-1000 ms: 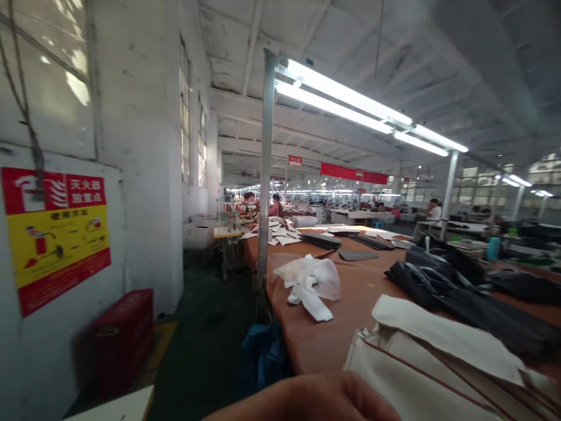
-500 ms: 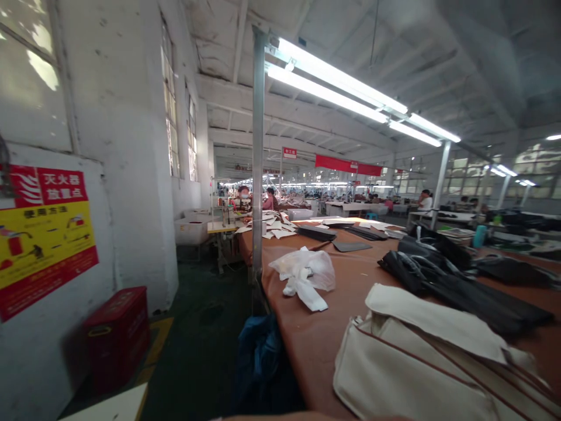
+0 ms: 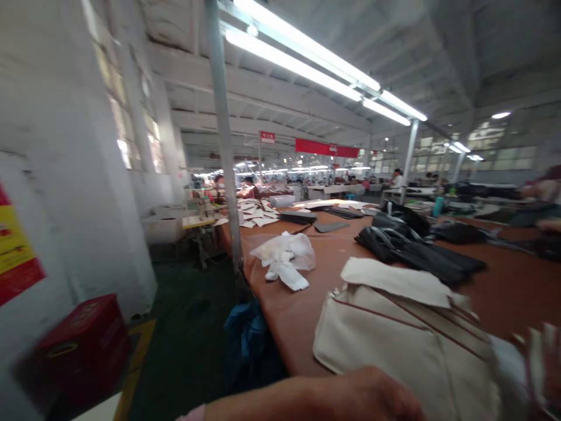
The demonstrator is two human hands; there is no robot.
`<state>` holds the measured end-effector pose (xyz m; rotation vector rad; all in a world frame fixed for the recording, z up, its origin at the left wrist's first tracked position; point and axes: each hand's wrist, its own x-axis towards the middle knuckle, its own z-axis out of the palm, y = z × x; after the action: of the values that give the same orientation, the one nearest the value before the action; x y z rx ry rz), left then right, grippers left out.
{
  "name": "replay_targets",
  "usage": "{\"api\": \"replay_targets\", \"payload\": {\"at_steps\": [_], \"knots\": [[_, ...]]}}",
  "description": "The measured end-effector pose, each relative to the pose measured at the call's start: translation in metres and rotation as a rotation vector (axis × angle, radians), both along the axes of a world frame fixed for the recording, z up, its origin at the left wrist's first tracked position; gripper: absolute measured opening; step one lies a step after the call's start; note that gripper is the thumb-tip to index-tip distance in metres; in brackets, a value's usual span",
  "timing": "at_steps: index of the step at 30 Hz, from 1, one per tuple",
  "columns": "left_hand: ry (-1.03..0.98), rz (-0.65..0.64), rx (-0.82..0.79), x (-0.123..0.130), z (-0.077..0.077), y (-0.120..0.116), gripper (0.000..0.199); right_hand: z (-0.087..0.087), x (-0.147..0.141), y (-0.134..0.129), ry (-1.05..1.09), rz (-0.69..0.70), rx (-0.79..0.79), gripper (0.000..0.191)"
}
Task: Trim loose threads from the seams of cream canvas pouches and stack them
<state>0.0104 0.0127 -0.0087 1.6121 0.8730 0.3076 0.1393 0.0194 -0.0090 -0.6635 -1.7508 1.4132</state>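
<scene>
whether left hand (image 3: 372,394) grips, i can't tell (blurred); bag (image 3: 385,327) seemingly slants rightward lengthwise.

Place: a factory workshop for sewn bags
Bench (image 3: 280,310): brown-covered, bearing a cream bag (image 3: 394,316) and black bags (image 3: 416,245)
Beyond bench: a sewing station (image 3: 199,219), workers, rows of tables
Above bench: long tube lights (image 3: 302,64)
Left of bench: red box (image 3: 83,345), large windows (image 3: 118,105)

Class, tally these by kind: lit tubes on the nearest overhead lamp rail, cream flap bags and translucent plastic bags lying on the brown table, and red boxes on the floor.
Lit tubes: 4
Cream flap bag: 1
Translucent plastic bag: 1
Red box: 1
Total: 7
</scene>
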Motion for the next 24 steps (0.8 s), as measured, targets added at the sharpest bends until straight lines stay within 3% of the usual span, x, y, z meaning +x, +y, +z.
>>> {"api": "replay_targets", "payload": {"at_steps": [2, 5, 8, 12, 15, 20, 24], "knots": [[0.054, 0.01, 0.091, -0.001, 0.008, -0.006, 0.034, -0.027, 0.048, -0.025, -0.026, -0.112, -0.108, 0.031], [-0.029, -0.053, 0.066, -0.006, 0.02, 0.0, 0.045, -0.04, 0.077, -0.051, -0.052, -0.193, -0.215, 0.036], [-0.056, -0.093, 0.033, -0.005, 0.021, 0.008, 0.05, -0.036, 0.077, -0.052, -0.121, -0.213, -0.214, 0.031], [-0.026, -0.055, -0.019, 0.004, 0.009, 0.006, 0.045, -0.031, 0.077, -0.048, -0.209, -0.279, -0.111, 0.021], [-0.096, -0.051, -0.082, 0.007, 0.004, 0.002, 0.037, -0.029, 0.082, -0.05, -0.227, -0.278, -0.102, 0.025], [-0.105, -0.079, -0.128, 0.008, 0.007, -0.006, 0.03, -0.025, 0.086, -0.052, -0.17, -0.173, -0.211, 0.034], [-0.09, -0.058, -0.13, 0.009, 0.008, -0.01, 0.031, -0.02, 0.088, -0.054, -0.218, -0.13, -0.154, 0.036]]}}
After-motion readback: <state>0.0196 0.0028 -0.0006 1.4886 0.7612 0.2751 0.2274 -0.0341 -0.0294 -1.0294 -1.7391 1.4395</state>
